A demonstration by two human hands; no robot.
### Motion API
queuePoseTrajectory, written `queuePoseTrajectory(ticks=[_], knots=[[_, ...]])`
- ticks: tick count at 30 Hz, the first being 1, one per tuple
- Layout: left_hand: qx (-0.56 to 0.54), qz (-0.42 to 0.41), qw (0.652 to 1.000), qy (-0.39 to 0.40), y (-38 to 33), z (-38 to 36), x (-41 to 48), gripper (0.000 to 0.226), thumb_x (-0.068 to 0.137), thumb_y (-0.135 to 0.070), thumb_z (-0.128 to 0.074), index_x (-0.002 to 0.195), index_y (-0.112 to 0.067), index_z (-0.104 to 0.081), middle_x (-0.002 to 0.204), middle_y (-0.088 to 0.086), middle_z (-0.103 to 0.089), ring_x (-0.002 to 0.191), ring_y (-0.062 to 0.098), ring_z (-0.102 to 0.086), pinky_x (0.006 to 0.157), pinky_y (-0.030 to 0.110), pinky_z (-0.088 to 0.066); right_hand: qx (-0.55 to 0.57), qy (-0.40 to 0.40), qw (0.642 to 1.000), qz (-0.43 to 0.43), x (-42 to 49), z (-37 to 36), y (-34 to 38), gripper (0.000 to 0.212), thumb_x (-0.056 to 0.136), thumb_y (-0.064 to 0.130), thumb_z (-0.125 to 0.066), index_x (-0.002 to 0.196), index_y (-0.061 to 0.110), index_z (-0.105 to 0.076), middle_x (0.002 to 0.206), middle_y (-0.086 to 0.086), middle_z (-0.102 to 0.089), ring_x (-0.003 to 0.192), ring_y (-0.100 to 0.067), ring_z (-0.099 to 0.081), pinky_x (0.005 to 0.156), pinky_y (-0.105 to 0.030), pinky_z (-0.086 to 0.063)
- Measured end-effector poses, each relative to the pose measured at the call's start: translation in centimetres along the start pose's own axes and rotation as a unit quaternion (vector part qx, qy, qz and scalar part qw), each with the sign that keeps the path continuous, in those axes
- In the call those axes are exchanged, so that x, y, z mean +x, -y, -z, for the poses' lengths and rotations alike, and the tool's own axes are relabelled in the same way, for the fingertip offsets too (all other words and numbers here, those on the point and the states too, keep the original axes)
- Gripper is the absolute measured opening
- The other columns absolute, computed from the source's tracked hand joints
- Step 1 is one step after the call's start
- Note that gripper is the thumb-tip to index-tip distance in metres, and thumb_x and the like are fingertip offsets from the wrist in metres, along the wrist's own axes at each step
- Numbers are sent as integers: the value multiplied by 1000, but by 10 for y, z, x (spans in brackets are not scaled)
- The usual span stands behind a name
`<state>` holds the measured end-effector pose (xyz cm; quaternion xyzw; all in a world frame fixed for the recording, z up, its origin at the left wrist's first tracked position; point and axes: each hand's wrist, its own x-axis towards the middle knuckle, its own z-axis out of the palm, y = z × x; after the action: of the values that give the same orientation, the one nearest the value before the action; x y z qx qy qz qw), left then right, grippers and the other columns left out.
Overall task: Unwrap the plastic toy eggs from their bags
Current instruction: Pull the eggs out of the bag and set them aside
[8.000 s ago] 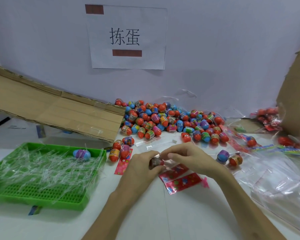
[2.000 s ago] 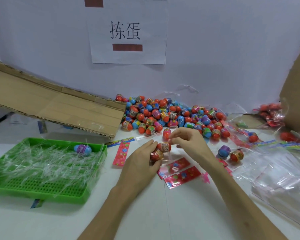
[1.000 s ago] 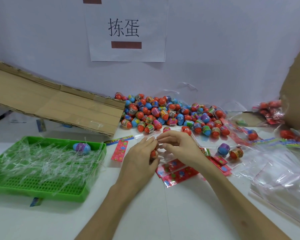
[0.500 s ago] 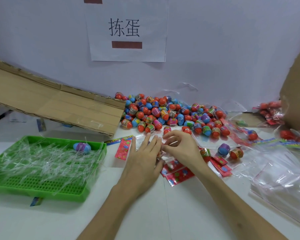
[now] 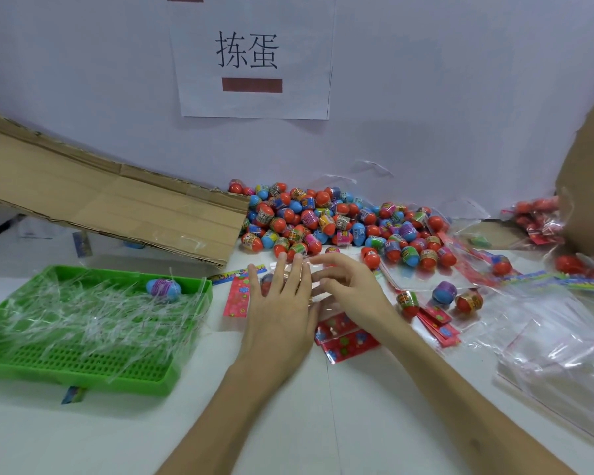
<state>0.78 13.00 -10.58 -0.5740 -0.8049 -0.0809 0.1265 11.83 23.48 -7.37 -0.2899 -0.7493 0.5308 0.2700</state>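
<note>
My left hand (image 5: 282, 303) lies flat with straight, spread fingers pressing a clear plastic bag (image 5: 318, 293) onto the white table. An egg (image 5: 267, 281) shows between its fingers, under the plastic. My right hand (image 5: 348, 286) sits just right of it, fingers loosely bent, fingertips on the same bag; blur hides whether they pinch it. A big pile of red, blue and mixed toy eggs (image 5: 326, 221) lies behind the hands. Three loose eggs (image 5: 443, 293) rest to the right.
A green slotted tray (image 5: 172, 375) at left holds clear plastic strips and one blue-purple egg (image 5: 163, 289). Red label cards (image 5: 345, 341) lie under my wrists. Empty clear bags (image 5: 556, 351) cover the right side. A cardboard flap (image 5: 117, 207) slopes at back left.
My left hand has let go of the egg it held and flattened out over the bag. My right hand has loosened its pinch and shifted slightly right.
</note>
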Motion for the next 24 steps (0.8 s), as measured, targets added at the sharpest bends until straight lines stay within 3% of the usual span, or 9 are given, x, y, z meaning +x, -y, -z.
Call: queuePoseTrajectory(ticks=[3, 6, 10, 13, 16, 19, 24], knots=[[-16, 3, 1000, 4, -1, -1, -2, 68, 108, -47, -21, 164, -14, -2, 173, 6, 2, 159, 25, 9, 122, 61, 10, -14, -30, 999, -2, 2, 5, 1, 37, 94, -5, -50, 113, 20, -69, 89, -7, -76, 80, -23, -74, 63, -28, -60], [-42, -3, 999, 2, 0, -2, -3, 68, 107, -43, -27, 164, -14, -5, 173, 5, 1, 159, 22, 10, 124, 56, 6, 8, 18, 1000, -9, 0, 2, 2, 39, 94, -4, -49, 111, 25, -70, 91, -8, -77, 80, -27, -75, 70, -35, -62], [-57, 1, 998, 4, 3, -3, -4, 67, 107, -42, -28, 164, -14, -7, 173, 5, 1, 159, 21, 10, 127, 52, 3, 42, 73, 996, -17, -2, 3, 4, 38, 98, -1, -49, 115, 26, -70, 100, -3, -78, 86, -23, -77, 71, -29, -61], [-49, 2, 999, 5, 3, -3, -4, 70, 107, -46, -25, 164, -14, -1, 173, 4, 2, 159, 21, 10, 127, 51, 5, 77, 95, 991, -57, 0, 10, 5, 34, 100, 1, -50, 120, 22, -67, 104, -5, -79, 93, -25, -77, 80, -34, -62], [-47, 0, 999, 5, 1, -3, -4, 71, 106, -47, -26, 164, -15, -1, 173, 4, 0, 159, 21, 10, 127, 53, 3, 104, 65, 988, -93, 2, 8, 4, 29, 99, 1, -50, 120, 14, -65, 97, -8, -79, 90, -24, -77, 72, -30, -63], [-48, 2, 999, 8, 1, -2, -4, 72, 106, -46, -27, 164, -14, 0, 173, 5, 0, 159, 21, 10, 127, 53, 5, 87, 83, 991, -68, 1, 5, 3, 28, 99, 7, -54, 117, 23, -67, 100, -2, -79, 90, -20, -77, 69, -22, -59], [-59, 5, 998, 9, 3, 1, -4, 73, 106, -45, -32, 164, -12, -3, 173, 5, -2, 159, 19, 8, 127, 52, 7, 86, 143, 984, -63, -1, 9, 2, 29, 102, 16, -54, 124, 33, -63, 111, -1, -78, 97, -24, -76, 76, -27, -60]])
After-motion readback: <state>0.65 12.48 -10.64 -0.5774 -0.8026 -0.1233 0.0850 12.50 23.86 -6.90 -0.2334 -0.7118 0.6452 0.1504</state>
